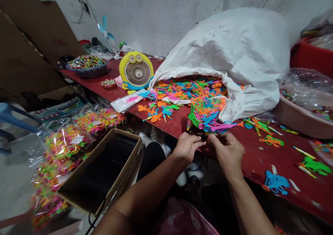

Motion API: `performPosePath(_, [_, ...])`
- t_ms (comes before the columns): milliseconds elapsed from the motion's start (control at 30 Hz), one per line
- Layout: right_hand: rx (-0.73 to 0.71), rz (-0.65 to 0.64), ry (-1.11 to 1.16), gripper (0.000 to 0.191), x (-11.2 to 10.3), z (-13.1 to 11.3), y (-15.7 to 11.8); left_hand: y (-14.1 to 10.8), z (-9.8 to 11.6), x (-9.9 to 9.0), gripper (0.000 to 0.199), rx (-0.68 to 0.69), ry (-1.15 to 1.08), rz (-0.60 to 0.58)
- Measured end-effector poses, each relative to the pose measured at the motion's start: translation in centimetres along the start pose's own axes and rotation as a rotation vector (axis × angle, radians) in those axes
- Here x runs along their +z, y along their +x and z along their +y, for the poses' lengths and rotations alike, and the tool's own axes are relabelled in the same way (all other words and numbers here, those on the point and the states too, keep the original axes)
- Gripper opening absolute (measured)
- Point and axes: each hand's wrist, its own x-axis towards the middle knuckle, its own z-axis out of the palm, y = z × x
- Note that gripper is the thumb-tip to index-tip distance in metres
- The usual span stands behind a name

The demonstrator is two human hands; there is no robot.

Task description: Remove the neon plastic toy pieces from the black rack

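Note:
My left hand (185, 147) is closed, fingers pinching a small black slotted plastic piece (196, 132) at the table's front edge. My right hand (229, 152) is closed too, its thumb and fingertips at the right end of that piece. Just beyond the fingers lies a heap of colourful flat plastic toy pieces (208, 108), spilling from the mouth of a large white sack (249, 51). A green piece (193, 117) and a small multicoloured stick (188, 124) rise right behind the black piece. My fingers partly hide the black piece.
A cardboard box (127, 174) of black pieces stands to my left, near clear bags (65, 141) of bright pieces. On the red table (109, 96) are a yellow fan (139, 72) and a basin of sticks (88, 70). A pink tub (301, 120) stands right.

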Motion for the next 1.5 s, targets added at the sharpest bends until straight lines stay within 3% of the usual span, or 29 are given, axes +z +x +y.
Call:
performPosePath(233, [-0.244,-0.119,-0.337,0.028,-0.6,-1.1,0.2,0.0,-0.4,-0.3,0.032,0.011,0.009,-0.008])
performPosePath(433, [-0.404,-0.136,-0.513,0.026,-0.1,-1.8,-0.3,-0.3,-0.6,0.1,0.03,0.02,0.01,-0.028])
performPosePath(733, [-0.228,-0.15,-0.433,0.03,-0.7,-1.3,-0.1,-0.5,-0.8,0.6,0.026,-0.002,0.024,-0.004])
performPosePath(1000, [-0.214,-0.151,-0.598,0.022,-0.2,-0.7,-0.6,-0.7,-1.6,0.7,0.029,0.002,0.054,0.063])
performPosePath(1100, [-0.224,-0.113,-0.547,0.024,-0.1,-0.2,-0.8,-0.4,-1.5,0.6,0.027,-0.011,0.037,0.049])
performPosePath(1200, [-0.199,-0.159,-0.417,0.026,-0.4,-0.2,-0.6,-0.1,-0.9,0.9,0.026,-0.033,0.033,0.042])
performPosePath(1400, [-0.118,-0.194,-0.263,0.035,-1.8,-1.7,0.8,0.2,0.6,2.6,0.019,-0.064,0.073,0.029])
performPosePath(1500, [-0.157,-0.156,-0.265,0.034,-2.1,-2.6,1.6,0.2,0.8,3.4,0.02,-0.082,0.094,0.084])
